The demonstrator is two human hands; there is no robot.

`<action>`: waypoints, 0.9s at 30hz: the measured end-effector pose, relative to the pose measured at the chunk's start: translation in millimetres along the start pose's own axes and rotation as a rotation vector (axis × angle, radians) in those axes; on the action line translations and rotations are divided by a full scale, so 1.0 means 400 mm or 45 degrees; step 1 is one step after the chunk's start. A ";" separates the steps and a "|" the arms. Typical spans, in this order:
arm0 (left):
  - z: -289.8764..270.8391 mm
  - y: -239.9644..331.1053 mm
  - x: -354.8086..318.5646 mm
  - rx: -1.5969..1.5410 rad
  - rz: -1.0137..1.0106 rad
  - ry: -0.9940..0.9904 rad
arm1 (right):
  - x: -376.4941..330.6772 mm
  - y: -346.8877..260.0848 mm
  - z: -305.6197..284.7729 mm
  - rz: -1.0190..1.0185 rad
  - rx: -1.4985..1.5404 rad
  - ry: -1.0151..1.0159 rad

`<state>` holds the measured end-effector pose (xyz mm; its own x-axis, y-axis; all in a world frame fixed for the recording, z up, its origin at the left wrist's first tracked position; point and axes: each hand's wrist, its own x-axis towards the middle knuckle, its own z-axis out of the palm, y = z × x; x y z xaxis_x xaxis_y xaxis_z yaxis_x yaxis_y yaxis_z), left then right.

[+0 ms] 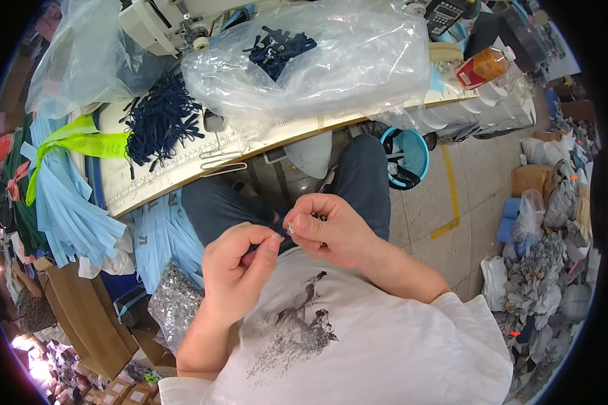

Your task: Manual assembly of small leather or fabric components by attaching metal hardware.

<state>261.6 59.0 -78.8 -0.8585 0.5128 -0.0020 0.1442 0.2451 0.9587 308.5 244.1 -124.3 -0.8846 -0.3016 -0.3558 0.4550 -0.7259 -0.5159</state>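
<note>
Both my hands are held close together above my lap, fingertips almost meeting. My left hand (235, 266) is closed in a pinch of thumb and forefinger; what lies between them is too small to name. Curled fingers of my right hand (341, 233) hold small shiny metal pieces (290, 228), one of them showing at the thumb tip facing the left hand. The rest of that handful is mostly hidden by the fingers. Left of my lap sits a clear bag of small silvery pieces (174, 304).
On the table (125, 185) ahead lie a heap of navy cord loops (161, 121) and a clear plastic bag (365, 61) with more navy loops. A white sewing machine (152, 27) stands behind. Light blue strips (64, 196) hang at left; a blue basket (412, 152) stands on the floor.
</note>
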 end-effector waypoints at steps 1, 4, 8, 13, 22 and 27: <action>0.001 0.001 0.001 0.001 0.001 0.003 | 0.001 0.001 0.002 0.000 -0.002 -0.003; 0.003 0.008 0.007 0.037 -0.009 -0.006 | 0.001 -0.002 0.010 0.038 -0.003 0.048; 0.000 0.013 0.009 0.091 -0.011 -0.046 | -0.004 -0.008 0.018 0.024 -0.141 0.084; -0.003 0.025 0.017 0.247 -0.013 -0.091 | -0.005 -0.023 0.035 -0.031 -0.447 0.180; 0.020 0.011 0.009 0.529 0.137 -0.002 | 0.001 -0.002 0.042 -0.212 -0.659 0.274; 0.047 0.024 0.008 0.439 0.097 0.177 | 0.001 -0.003 0.041 -0.164 -0.609 0.263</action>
<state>269.3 78.5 -74.9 -0.8941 0.4296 0.1266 0.3469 0.4855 0.8024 306.0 234.8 -110.9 -0.9196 -0.0659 -0.3874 0.3829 -0.3716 -0.8458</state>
